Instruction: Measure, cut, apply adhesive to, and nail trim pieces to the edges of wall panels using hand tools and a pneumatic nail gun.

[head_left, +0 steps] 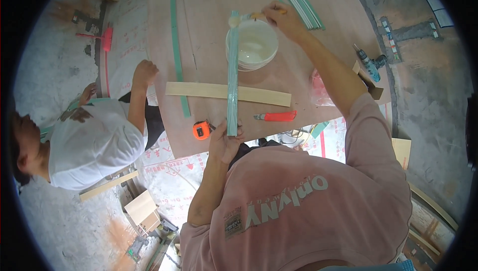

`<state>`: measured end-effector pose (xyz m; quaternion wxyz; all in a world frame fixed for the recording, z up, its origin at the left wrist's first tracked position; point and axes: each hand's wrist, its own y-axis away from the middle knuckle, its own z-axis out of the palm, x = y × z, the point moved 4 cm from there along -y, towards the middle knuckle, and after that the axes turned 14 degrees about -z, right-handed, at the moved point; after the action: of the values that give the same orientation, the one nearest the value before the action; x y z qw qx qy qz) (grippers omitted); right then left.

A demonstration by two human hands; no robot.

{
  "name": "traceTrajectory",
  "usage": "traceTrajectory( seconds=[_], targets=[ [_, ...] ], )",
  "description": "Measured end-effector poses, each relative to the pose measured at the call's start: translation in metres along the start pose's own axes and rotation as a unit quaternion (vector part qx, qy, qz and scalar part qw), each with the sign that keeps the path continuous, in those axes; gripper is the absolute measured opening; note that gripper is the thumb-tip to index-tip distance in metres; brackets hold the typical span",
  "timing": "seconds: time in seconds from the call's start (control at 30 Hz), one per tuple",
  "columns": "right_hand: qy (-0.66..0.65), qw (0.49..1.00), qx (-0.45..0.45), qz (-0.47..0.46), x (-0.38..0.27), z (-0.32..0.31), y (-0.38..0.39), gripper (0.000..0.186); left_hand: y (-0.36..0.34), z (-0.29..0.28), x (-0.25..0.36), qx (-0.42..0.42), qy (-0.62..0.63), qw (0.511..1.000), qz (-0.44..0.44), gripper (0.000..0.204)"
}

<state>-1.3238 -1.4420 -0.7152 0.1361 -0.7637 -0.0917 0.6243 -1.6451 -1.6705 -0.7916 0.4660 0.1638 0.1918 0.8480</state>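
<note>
My left hand (226, 141) is closed around the near end of a green strip (232, 79) with a wet-looking, glossy face. The strip points away from me, over a wooden slat (199, 89) and past the left rim of a white bucket (271, 52). Pale liquid lies in the bucket. My right hand (280, 16) grips a paintbrush (246, 17) by its yellowish handle. Its pale bristles touch the strip's far end, above the bucket's far left rim. Beside my left hand is an orange tape measure (201, 130); a red utility knife (280, 116) lies to the right.
The brown tabletop (164, 62) also carries a long green strip (175, 32) at left and a bundle of green-and-white strips (298, 4) at far right. A teal cordless drill (371, 66) and a pink bag (320, 89) sit rightward. A co-worker in white (99, 141) is at the left edge.
</note>
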Motion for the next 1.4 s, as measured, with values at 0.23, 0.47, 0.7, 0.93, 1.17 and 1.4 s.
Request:
traceTrajectory(
  seconds=[0.23, 0.47, 0.7, 0.93, 1.17, 1.4],
  targets=[
    [0.031, 0.997, 0.065, -0.003, 0.005, -0.014, -0.045, 0.017, 0.006, 0.002, 0.005, 0.000, 0.029, 0.999, 0.015, 0.031],
    [0.005, 0.996, 0.092, 0.004, 0.002, -0.003, -0.031, 0.019, 0.007, 0.006, 0.004, 0.003, 0.058, 0.998, -0.005, 0.030],
    [0.222, 0.974, 0.007, -0.040, -0.039, -0.016, 0.014, 0.029, 0.007, 0.005, 0.008, -0.025, 0.079, 0.997, 0.002, 0.032],
    [0.316, 0.932, -0.178, -0.016, -0.009, 0.048, 0.043, 0.026, 0.006, 0.009, 0.006, -0.054, 0.073, 0.996, -0.010, 0.035],
    [0.514, 0.844, -0.156, -0.017, -0.097, 0.035, 0.074, 0.024, 0.001, 0.030, 0.006, -0.063, 0.022, 0.998, 0.000, 0.048],
    [0.153, 0.971, -0.167, 0.072, -0.063, 0.060, 0.206, 0.027, -0.013, 0.087, -0.012, -0.121, -0.103, 0.986, -0.056, 0.053]
  ],
)
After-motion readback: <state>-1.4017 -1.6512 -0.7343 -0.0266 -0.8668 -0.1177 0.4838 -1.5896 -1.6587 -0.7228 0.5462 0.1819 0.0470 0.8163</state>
